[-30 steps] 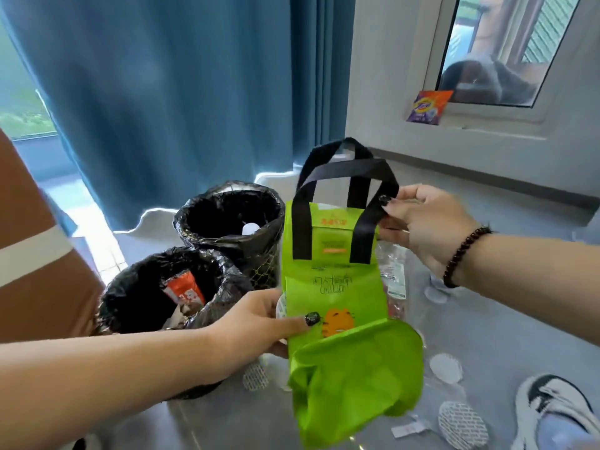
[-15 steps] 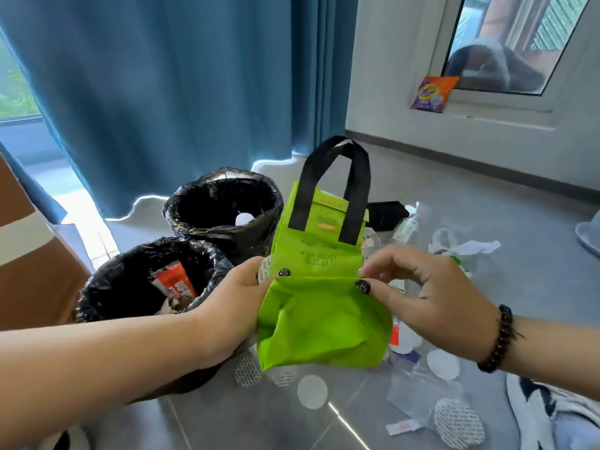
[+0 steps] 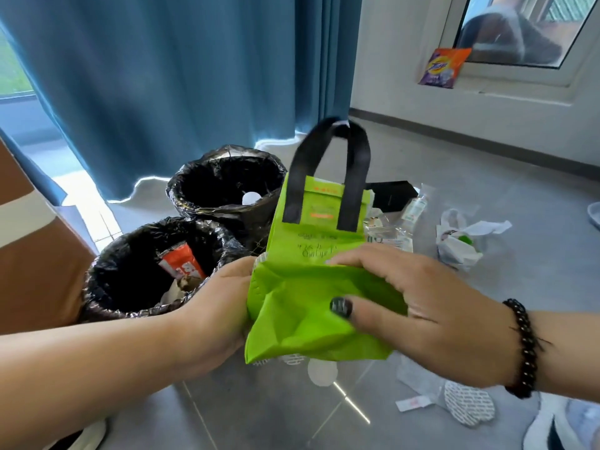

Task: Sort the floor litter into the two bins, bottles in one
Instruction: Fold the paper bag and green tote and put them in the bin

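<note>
A lime-green tote bag (image 3: 302, 319) with black handles is held in the air, its lower half folded up over the front. My left hand (image 3: 220, 303) grips its left edge. My right hand (image 3: 422, 313) holds the folded flap from the right, thumb on the front and fingers across the fold. Two bins lined with black bags stand behind it on the left. The near bin (image 3: 107, 274) holds an orange wrapper and paper. The far bin (image 3: 198, 177) has a white disc inside. Plastic bottles (image 3: 412, 209) lie on the floor behind the bag.
White paper discs (image 3: 467, 404) and clear wrappers lie on the grey floor at the lower right. A crumpled white bag (image 3: 457, 245) sits to the right, a black box (image 3: 389, 193) behind the tote. Blue curtain behind the bins, brown box at left, my shoe (image 3: 565, 427) at the bottom right.
My right hand let go of the black handles and came down onto the bag. The bag's lower half was folded up and is now pressed flatter between both hands.
</note>
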{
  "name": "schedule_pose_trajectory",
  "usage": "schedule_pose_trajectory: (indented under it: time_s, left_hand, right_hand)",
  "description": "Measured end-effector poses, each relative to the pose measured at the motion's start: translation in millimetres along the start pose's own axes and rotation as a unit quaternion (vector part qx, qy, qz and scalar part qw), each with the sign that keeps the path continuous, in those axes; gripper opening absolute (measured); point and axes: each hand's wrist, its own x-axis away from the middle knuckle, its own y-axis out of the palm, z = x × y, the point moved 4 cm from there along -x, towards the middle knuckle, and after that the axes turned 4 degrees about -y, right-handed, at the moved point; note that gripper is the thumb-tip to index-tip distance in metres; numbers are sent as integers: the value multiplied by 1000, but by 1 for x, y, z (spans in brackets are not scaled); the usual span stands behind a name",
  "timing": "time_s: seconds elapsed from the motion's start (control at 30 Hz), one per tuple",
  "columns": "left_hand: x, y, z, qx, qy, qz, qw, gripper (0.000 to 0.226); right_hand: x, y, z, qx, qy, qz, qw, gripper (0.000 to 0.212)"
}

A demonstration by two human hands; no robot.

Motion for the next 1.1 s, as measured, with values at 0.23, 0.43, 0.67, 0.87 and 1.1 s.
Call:
schedule_pose_trajectory:
  time_s: [0.23,0.43,0.67,0.87,1.1]
  left_hand:
    - [-1,-8,6,16,15,5,1000,34]
    - [11,19,14,19,22,-55,998,53]
    - [23,25,26,19,27,-111,993,88]
    - [28,36,29,33,20,-199,979,80]
    - [26,35,44,3,81,-161,984,53]
  right_hand:
    - [4,8,-11,100,-73,-12,992,67]
    - [7,-4,6,-46,-2,25,999,30]
    - [-3,-7,8,-96,100,-26,990,13]
    - [-6,-13,12,-159,225,-48,960,8]
    - [5,-19,26,-95,264,87,956,53]
